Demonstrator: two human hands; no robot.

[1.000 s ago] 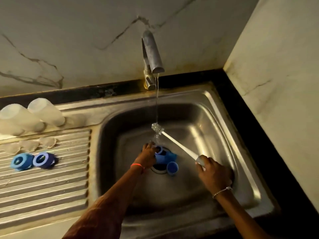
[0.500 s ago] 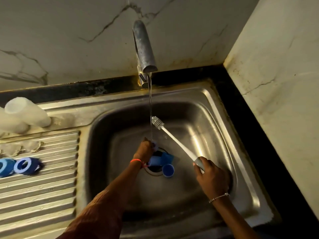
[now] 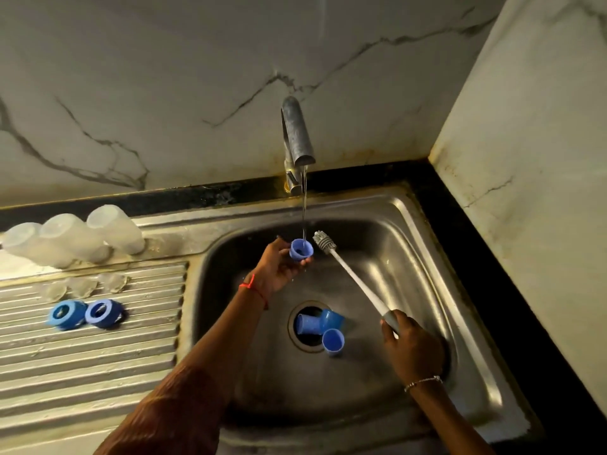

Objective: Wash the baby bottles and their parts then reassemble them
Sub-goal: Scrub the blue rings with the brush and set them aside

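Left hand: the left hand (image 3: 279, 269) is lifted above the steel sink basin (image 3: 427, 290) and pinches a small blue plastic cap (image 3: 301, 250) between thumb and fingers, the open mouth of the cap turned up
Held cap: it is directly under the thin water stream (image 3: 304, 205) that falls from the grey metal faucet (image 3: 297, 136), and the water goes into it
Right hand: the right hand (image 3: 412, 349) is clenched around the grey handle end of a long white bottle brush (image 3: 354, 280)
Brush: it slants up and to the left, with its bristle head just beside the held cap, on the right of the stream; if they touch, I cannot tell
Drain: three more blue plastic caps (image 3: 332, 318) lie together at the round drain opening (image 3: 292, 326) in the bottom of the basin, one of them partly over the hole
Drainboard: on the ribbed steel drainboard (image 3: 82, 372) left of the basin, two blue screw rings (image 3: 103, 312) lie close side by side
Nipples: three clear silicone nipples (image 3: 83, 286) stand in a row just behind the rings
Bottles: three translucent white bottles (image 3: 72, 236) lie side by side at the back edge of the drainboard, near the white marble wall (image 3: 164, 93)
Wrists: a red thread (image 3: 251, 285) on the left wrist, a thin silver bracelet (image 3: 423, 382) on the right one
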